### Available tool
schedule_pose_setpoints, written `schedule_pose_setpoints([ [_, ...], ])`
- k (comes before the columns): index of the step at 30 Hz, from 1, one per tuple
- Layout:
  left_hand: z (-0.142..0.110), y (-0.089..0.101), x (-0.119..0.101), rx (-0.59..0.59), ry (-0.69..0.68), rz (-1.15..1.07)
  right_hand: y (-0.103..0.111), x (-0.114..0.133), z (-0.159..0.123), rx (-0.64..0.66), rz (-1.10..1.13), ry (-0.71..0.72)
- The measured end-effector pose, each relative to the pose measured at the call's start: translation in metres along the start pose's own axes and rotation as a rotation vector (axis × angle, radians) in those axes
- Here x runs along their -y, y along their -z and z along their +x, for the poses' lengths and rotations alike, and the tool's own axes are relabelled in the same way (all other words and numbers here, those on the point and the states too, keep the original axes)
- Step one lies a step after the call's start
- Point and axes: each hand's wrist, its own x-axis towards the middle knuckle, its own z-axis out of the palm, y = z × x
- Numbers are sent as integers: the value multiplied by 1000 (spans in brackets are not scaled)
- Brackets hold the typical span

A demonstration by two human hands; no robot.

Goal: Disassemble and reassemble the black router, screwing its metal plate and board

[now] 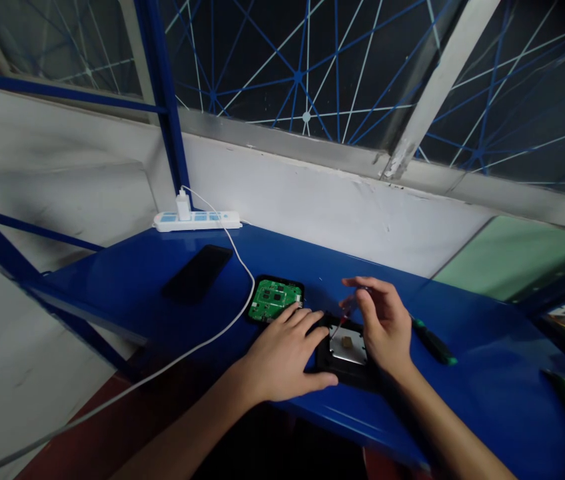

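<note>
My right hand (385, 320) pinches a small screwdriver (348, 308) with a clear handle and a reddish shaft. Its tip points down at the upper left corner of a silver metal plate (355, 351), which bears a small tan square. The plate sits in a black casing (327, 360) on the blue table. With fingers spread, my left hand (287, 353) rests along the casing's left side. Beyond its fingertips lies a green circuit board (276, 298) in a black shell.
A second screwdriver (433, 341), black and green, lies right of my right hand. On the left are a dark phone-like slab (197, 272) and a white cable (217, 333) running from a power strip (197, 221). A wall and windows stand behind the table (282, 243).
</note>
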Motion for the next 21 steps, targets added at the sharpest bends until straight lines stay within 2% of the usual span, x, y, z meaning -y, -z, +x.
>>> schedule_pose_setpoints([
  [12, 0, 0, 0, -8, 6, 2, 1, 1, 0, 14, -14, 17],
  [21, 0, 2, -1, -10, 14, -1, 2, 1, 2, 83, 61, 46],
])
